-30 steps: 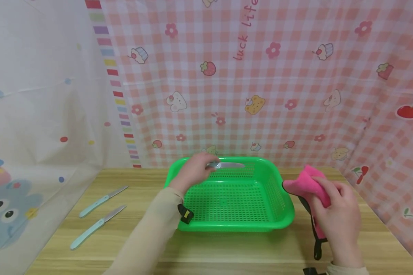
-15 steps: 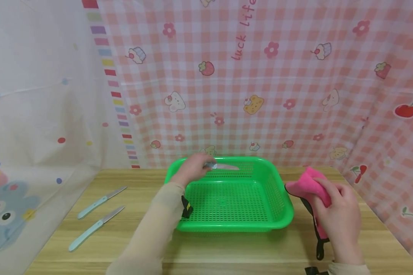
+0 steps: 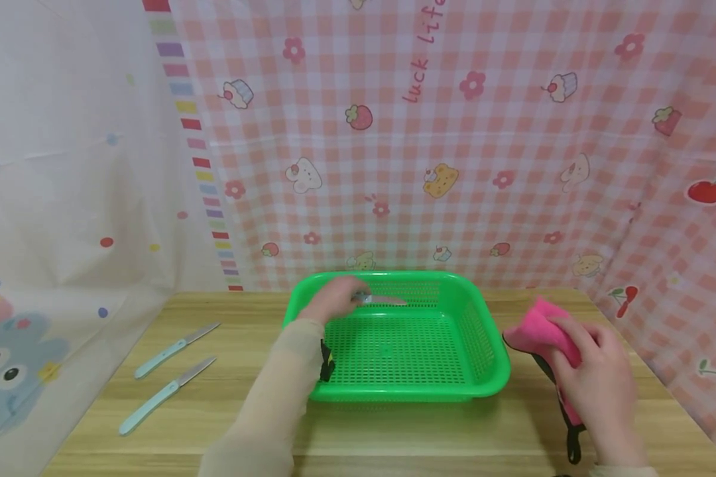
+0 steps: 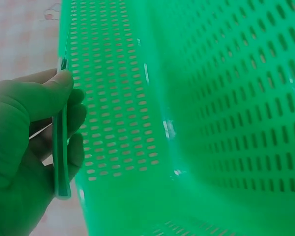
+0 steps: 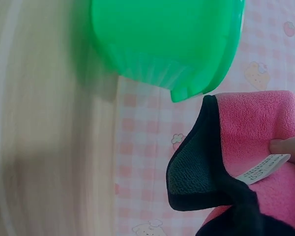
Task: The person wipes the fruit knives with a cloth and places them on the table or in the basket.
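My left hand (image 3: 336, 297) grips a small knife by its pale handle (image 4: 61, 147), fingers curled round it. The knife's blade (image 3: 389, 301) points right, inside the back wall of a green plastic basket (image 3: 394, 395). In the left wrist view the thumb presses near the handle's blade end. My right hand (image 3: 599, 384) holds a bunched pink cloth (image 3: 549, 324) to the right of the basket. The right wrist view shows the cloth's dark backing, black edging and a white label (image 5: 263, 168). A black hanging loop (image 3: 573, 444) dangles below it.
Two knives with light blue handles, a farther one (image 3: 176, 349) and a nearer one (image 3: 166, 396), lie on the wooden table (image 3: 406, 437) left of the basket. A pink checked curtain (image 3: 394, 146) hangs behind, with a white printed sheet (image 3: 65, 165) at the left.
My left hand has lowered the knife slightly and drawn it left within the basket. The right hand with the cloth has shifted a little right and down.
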{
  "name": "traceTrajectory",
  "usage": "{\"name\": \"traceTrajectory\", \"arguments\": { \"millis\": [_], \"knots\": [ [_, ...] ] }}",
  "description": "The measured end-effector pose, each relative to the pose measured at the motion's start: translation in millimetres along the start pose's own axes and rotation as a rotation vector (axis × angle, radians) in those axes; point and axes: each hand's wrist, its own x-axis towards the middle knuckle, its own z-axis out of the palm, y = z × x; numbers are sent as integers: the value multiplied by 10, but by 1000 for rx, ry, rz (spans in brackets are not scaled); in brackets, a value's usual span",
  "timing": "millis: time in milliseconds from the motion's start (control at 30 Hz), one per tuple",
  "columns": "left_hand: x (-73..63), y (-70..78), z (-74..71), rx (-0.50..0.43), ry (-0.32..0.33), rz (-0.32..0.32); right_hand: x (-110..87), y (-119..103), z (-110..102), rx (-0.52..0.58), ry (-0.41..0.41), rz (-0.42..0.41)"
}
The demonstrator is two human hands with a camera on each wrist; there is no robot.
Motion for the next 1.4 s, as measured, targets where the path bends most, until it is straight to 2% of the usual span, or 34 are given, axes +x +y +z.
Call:
{"name": "traceTrajectory", "arguments": {
  "millis": [333,600,867,1100,1267,1400],
  "knots": [
    [-53,-36,100,6,-122,-89,-39,64,-33,-19,-16,-28],
    [-80,-27,146,21,-195,-113,-49,44,-39,-17,-22,-17],
    [-106,48,169,166,-259,-143,-43,16,-47,-9,-19,-19],
    [-84,65,193,280,-273,-154,-35,11,-46,-10,-14,-5],
    [-88,61,200,272,-269,-153,-34,1,-58,-15,-28,4],
    [-95,65,192,221,-254,-162,-36,2,-57,-15,-29,-1]
  ]
}}
